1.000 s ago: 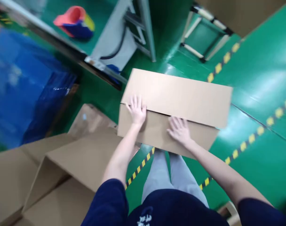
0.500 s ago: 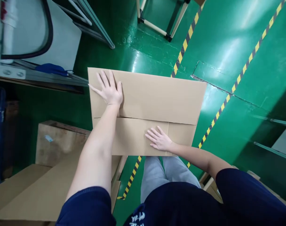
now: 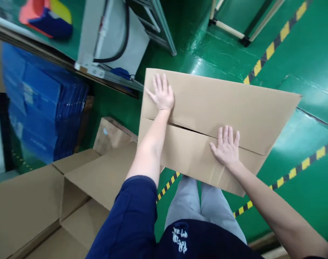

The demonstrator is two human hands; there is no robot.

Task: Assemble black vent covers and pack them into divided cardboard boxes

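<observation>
Fingers (image 3: 159, 82) on both hands were spread, gripping nothing: the left hand (image 3: 164, 95) lay on the far flap (image 3: 220, 104) of a cardboard box (image 3: 191, 151), the right hand (image 3: 226, 147) across its seam (image 3: 193, 130). The box sat right of an open carton (image 3: 26, 201).

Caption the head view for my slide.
Left hand and right hand spread atop a cardboard box, its flaps nearly meeting, green floor around.

Glossy green floor (image 3: 312, 46) — pale light reflections (image 3: 196, 66), yellow-and-black striped tape (image 3: 285, 31) running diagonally; green-topped table (image 3: 78, 21), upper left — cream tubular frame (image 3: 230, 30), upper right.
</observation>
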